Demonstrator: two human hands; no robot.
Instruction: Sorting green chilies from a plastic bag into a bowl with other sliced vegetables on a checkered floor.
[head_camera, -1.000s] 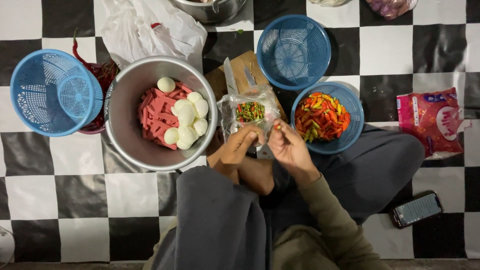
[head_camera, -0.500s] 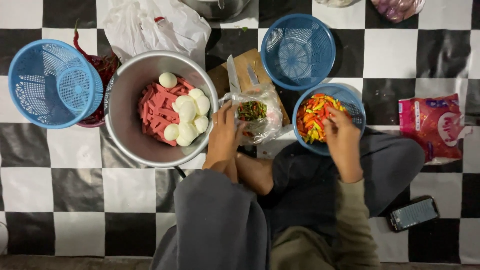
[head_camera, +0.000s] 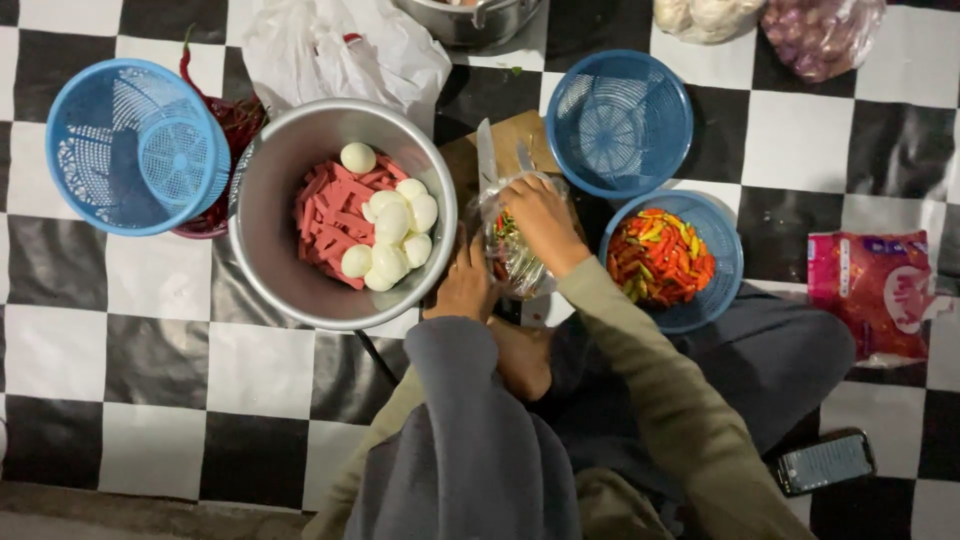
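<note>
Both hands (head_camera: 505, 250) at chilli bag (head_camera: 515, 262)

Fingertips of right hand (head_camera: 535, 215) buried inside clear plastic bag (head_camera: 518, 250); grip inside not visible. Bag contents behind that hand blurred to red and green specks, kind not readable. Left hand (head_camera: 463, 285) seen from the back only, at the bag's near side; fingers curled out of sight. Knife (head_camera: 487, 155) just beyond the grip: blade visible, handle covered by bag and hand. Cutting board (head_camera: 462, 160) mostly covered. Metal pot (head_camera: 470, 18) farther beyond, cut off by top edge. Two bags (head_camera: 820, 35) up and right of the grip, cropped at top edge. Phone (head_camera: 825, 462) screen too small to read.
</note>
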